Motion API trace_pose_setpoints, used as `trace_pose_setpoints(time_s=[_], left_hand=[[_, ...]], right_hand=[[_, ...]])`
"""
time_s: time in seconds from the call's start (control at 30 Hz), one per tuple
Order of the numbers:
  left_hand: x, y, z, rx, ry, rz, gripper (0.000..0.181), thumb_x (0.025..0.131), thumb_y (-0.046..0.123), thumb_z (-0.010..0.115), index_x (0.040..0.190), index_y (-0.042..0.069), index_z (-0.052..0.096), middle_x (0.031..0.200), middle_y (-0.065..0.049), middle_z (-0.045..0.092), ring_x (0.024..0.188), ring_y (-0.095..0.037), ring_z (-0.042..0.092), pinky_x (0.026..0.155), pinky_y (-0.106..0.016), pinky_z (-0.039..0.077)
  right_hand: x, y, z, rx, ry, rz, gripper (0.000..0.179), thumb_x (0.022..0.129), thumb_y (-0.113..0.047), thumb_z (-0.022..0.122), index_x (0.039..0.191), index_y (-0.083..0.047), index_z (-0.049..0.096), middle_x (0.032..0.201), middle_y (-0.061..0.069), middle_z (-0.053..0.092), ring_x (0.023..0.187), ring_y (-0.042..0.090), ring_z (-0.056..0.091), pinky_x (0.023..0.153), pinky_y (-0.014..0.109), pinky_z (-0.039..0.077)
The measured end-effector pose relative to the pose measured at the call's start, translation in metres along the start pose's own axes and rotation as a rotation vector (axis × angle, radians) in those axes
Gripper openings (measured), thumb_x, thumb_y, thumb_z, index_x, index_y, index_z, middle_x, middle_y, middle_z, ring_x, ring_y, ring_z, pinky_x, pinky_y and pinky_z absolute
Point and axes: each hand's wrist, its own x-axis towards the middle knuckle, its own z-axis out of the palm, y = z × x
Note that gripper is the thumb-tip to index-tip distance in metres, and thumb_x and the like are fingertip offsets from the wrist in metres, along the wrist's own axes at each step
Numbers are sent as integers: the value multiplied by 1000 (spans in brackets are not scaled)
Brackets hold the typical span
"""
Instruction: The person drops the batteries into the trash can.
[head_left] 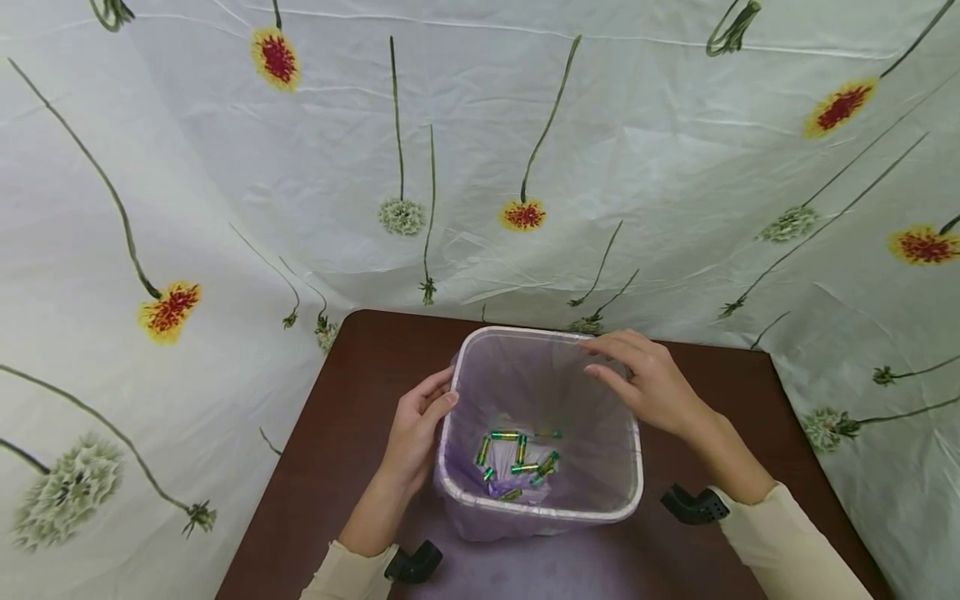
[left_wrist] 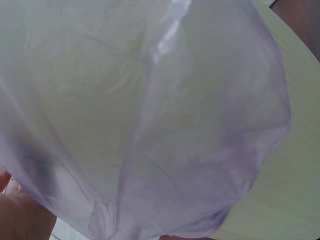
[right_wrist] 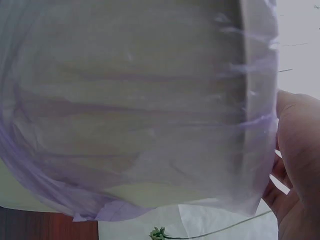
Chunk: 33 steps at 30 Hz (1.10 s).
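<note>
A small white bin (head_left: 540, 508), lined with a thin lilac plastic bag (head_left: 536, 383), stands upright near the middle of a dark brown table (head_left: 352, 417). Its opening is roughly square with rounded corners, and the bag's edge is folded over the rim. On the bottom lies a loose scatter of green-and-gold batteries (head_left: 517, 457), pointing in various directions.

The bin lies between the two hands, directly ahead of the person. The left hand (head_left: 416, 429) is at the left wall just below the rim, fingers gently bent and fingertips touching the bag's folded edge; whether it pinches the film or merely rests against it cannot be told. In the left wrist view the bag (left_wrist: 150, 120) fills nearly the whole frame, close to the lens. The right hand (head_left: 648, 379) is at the far right corner of the rim, fingers extended and only slightly curved across the edge, on or just over it; no firm grip shows. In the right wrist view the bag-covered wall (right_wrist: 135, 110) and rim (right_wrist: 257, 100) pass just beside the right hand (right_wrist: 297, 165). Both hands are about equally near, on opposite sides.

Cream sleeves (head_left: 780, 533) cover both forearms, each bearing a black wrist mount (head_left: 693, 504). A white flower-printed sheet (head_left: 480, 150) hangs behind and beside the table.
</note>
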Motion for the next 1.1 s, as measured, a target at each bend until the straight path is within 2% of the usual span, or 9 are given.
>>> trace_pose_setpoints(time_s=[0.17, 0.3, 0.4, 0.63, 0.73, 0.97, 1.1], left_hand=[[0, 0, 0, -3, 10, -5, 44, 98, -1, 58, 141, -12, 54, 118, -21, 66, 101, -19, 64, 83, -27, 54], [0, 0, 1, 4, 13, -4, 44, 99, -1, 58, 141, -12, 55, 121, -23, 66, 102, -19, 64, 84, -28, 54], [2, 0, 2, 9, 6, 7, 44, 99, 1, 58, 141, -12, 54, 122, -24, 65, 103, -19, 64, 85, -27, 54], [7, 1, 8, 16, 11, 20, 44, 98, -1, 58, 140, -11, 56, 117, -23, 66, 99, -22, 64, 80, -28, 55], [8, 0, 11, 20, 15, 19, 43, 98, -1, 57, 139, -12, 56, 116, -21, 66, 98, -20, 64, 80, -27, 55], [7, -2, 12, 16, 5, -3, 42, 100, 1, 57, 141, -10, 55, 121, -24, 65, 101, -21, 65, 83, -28, 55], [3, 3, 7, 15, 39, -30, 43, 99, 2, 60, 141, -9, 57, 118, -19, 66, 102, -19, 63, 83, -27, 54]], right_hand=[[-4, -1, -4, 18, 18, 16, 37, 87, -2, 78, 124, -2, 73, 108, 6, 71, 73, 17, 55, 65, 18, 39], [-8, -1, -4, 15, 40, 21, 41, 82, 4, 80, 122, -1, 73, 108, 8, 72, 86, 20, 64, 75, 23, 45], [-11, 1, -4, 29, 51, 42, 39, 82, 4, 79, 121, 0, 73, 111, 9, 73, 98, 23, 67, 84, 27, 48], [-14, 0, -6, 26, 61, 42, 36, 84, 4, 77, 119, 0, 73, 112, 7, 72, 83, 19, 59, 67, 21, 41], [-16, -1, -7, 12, 79, 39, 35, 85, 4, 78, 119, -1, 74, 113, 7, 72, 85, 22, 60, 68, 21, 41], [-24, -1, -12, -6, 101, 98, 29, 91, -4, 75, 119, -2, 74, 116, 8, 69, 108, 27, 63, 92, 30, 46], [-34, 2, -18, -34, 102, 146, 30, 90, -2, 75, 120, -2, 74, 117, 8, 68, 110, 27, 61, 95, 27, 43]])
